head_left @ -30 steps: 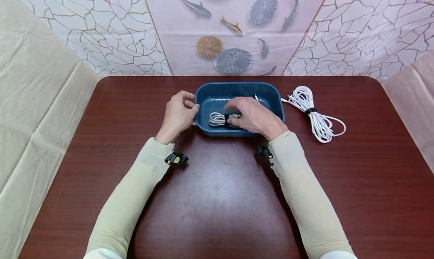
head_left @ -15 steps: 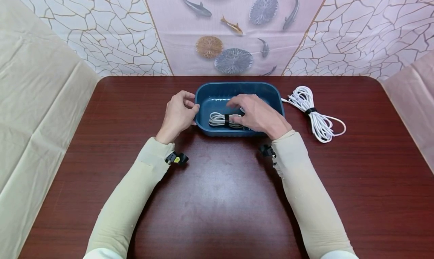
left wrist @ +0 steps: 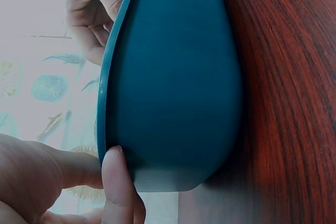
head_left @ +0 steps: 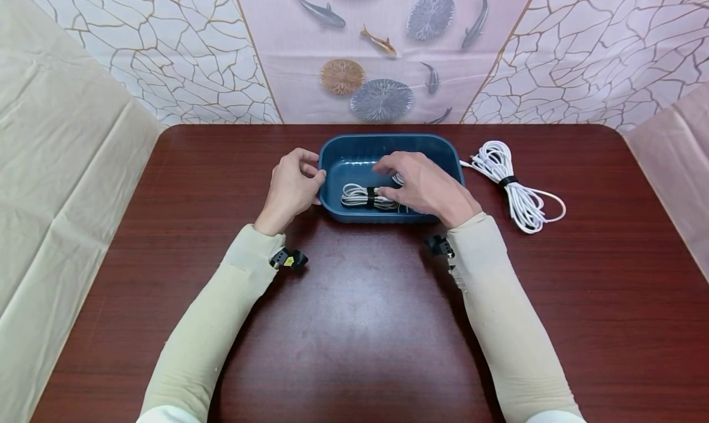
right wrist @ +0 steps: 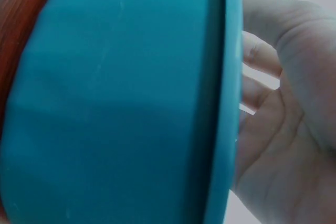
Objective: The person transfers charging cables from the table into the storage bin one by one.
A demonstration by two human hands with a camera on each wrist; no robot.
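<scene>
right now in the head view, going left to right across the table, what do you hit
left hand → bundled cable in the tub → right hand → white cable coil on the table. The blue tub spans from the left hand to just past the right hand, so it has no single place.

A dark red-brown wood-grain table (head_left: pixel 354 324) with rounded far corners is seen, bordered by draped cloth on three sides. A blue oval plastic tub (head_left: pixel 354 149) is set on it toward 12 o'clock from the table's middle. A coiled white cable (head_left: pixel 512 186), bound at its waist by a black strap, is laid directly on the wood toward 2 o'clock, just beside the tub's right end but apart from it.
</scene>
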